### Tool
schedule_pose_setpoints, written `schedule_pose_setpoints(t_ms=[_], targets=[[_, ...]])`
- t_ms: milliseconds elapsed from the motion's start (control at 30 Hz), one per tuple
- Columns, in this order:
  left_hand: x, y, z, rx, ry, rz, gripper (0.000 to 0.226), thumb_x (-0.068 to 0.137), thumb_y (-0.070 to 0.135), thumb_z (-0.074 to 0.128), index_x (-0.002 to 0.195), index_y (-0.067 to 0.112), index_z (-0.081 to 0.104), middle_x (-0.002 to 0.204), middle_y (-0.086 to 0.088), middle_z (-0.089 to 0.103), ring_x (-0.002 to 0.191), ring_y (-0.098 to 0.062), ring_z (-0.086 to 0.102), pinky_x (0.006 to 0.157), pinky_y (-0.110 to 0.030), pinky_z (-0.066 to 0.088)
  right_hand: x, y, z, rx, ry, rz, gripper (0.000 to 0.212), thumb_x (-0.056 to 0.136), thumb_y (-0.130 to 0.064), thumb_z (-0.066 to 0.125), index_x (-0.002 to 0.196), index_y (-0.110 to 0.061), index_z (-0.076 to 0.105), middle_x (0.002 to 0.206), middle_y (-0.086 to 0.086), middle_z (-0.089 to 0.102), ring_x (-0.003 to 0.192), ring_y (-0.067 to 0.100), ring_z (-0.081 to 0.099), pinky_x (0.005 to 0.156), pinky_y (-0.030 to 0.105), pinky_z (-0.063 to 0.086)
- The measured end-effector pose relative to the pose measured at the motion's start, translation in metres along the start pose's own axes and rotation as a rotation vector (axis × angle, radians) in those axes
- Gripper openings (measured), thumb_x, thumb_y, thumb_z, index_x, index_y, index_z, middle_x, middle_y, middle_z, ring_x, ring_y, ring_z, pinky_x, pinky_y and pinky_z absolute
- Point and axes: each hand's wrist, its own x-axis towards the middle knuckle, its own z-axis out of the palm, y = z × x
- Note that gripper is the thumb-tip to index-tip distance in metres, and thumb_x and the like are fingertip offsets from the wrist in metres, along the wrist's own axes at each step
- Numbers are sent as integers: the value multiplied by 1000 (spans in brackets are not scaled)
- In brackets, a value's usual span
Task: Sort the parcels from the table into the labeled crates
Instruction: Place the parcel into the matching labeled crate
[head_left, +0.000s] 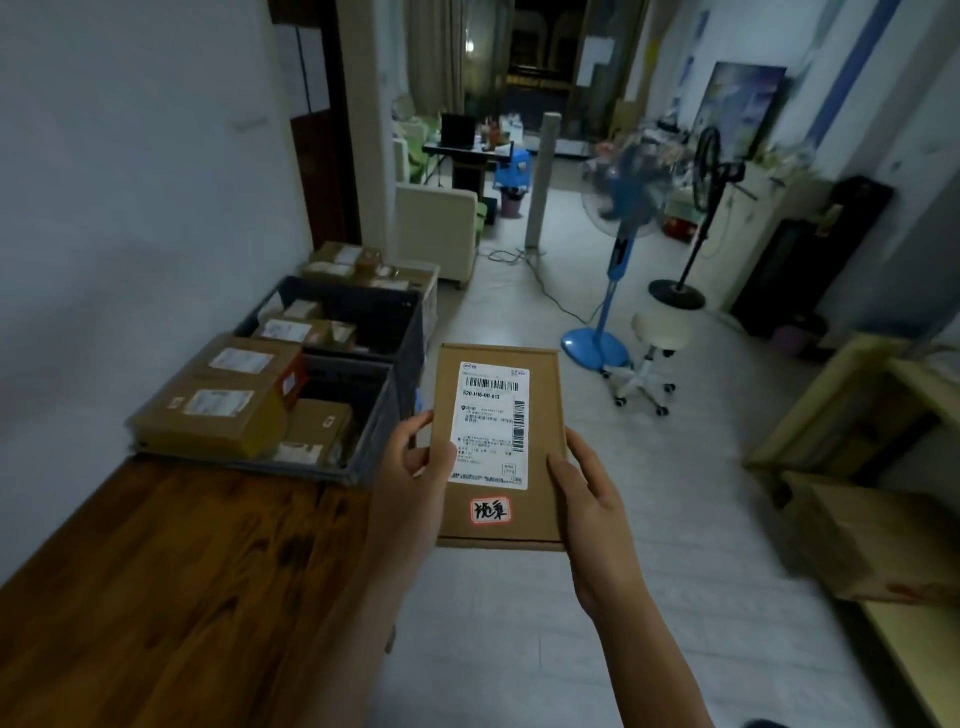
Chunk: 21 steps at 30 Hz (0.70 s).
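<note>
Head view, hands (498, 483) gripping parcel (498, 447), handwritten sticker (490, 511) seemingly illegible

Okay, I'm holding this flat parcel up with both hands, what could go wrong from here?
The flat parcel is held only at its near edges by the left hand and right hand, so it may tip forward. The nearest crate already looks heaped, so a parcel dropped there might slide off.

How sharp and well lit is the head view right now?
Head view: dim room; the parcel, held by the left hand and right hand, has a sharp label; the blue fan is motion-blurred; edges bow with wide-angle distortion.
</note>
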Motion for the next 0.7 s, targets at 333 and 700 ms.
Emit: schedule_pose_setpoints(t_ms=[333, 700], targets=[[243, -33, 44, 97, 10, -16, 31, 98, 33, 61, 126, 40, 49, 106, 10, 71, 85, -6, 73, 75, -32, 62, 251, 20, 47, 4, -42, 4, 30, 105, -30, 50, 131, -45, 54, 97, -15, 78, 93, 10, 75, 80, 31, 57], [508, -27, 82, 113, 150, -100, 34, 98, 27, 62, 130, 23, 54, 109, 4, 70, 92, -13, 72, 72, -26, 59, 531, -8, 106, -88, -215, 75, 28, 104, -34, 51, 127, -49, 54, 97, -18, 77, 93, 8, 75, 72, 22, 58]])
